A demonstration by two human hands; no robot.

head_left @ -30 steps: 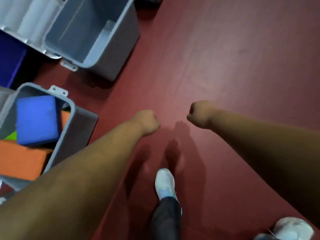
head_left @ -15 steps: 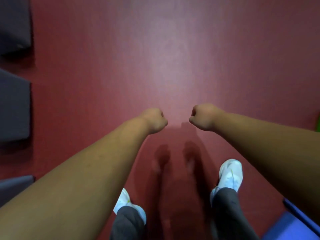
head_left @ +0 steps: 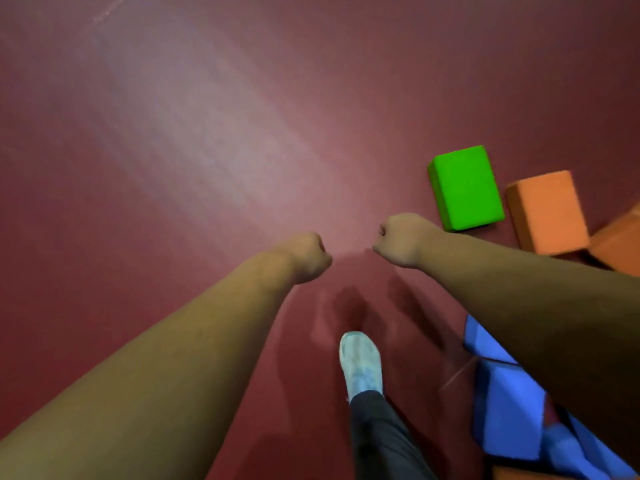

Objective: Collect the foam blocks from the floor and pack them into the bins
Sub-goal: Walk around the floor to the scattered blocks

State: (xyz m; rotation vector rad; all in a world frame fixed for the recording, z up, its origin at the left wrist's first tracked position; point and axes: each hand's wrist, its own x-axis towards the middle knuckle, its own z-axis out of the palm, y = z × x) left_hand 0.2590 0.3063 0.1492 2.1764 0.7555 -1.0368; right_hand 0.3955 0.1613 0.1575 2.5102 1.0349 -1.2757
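A green foam block (head_left: 465, 188) lies on the dark red floor at the right. Beside it is an orange foam block (head_left: 549, 211), and a second orange block (head_left: 620, 242) shows at the right edge. Blue foam blocks (head_left: 509, 417) lie at the lower right, partly hidden by my right forearm. My left hand (head_left: 306, 256) and my right hand (head_left: 403, 239) are both held out as fists over the floor and hold nothing. My right hand is just left of the green block, apart from it. No bin is in view.
My foot in a white shoe (head_left: 360, 363) stands on the floor (head_left: 194, 140) below my hands. The floor spreads bare to the left and ahead. A strip of orange foam (head_left: 512, 474) peeks in at the bottom edge.
The view has swung right, away from the grey bins and toward the blocks. The green and orange blocks have come into sight. Both hands stay closed as fists.
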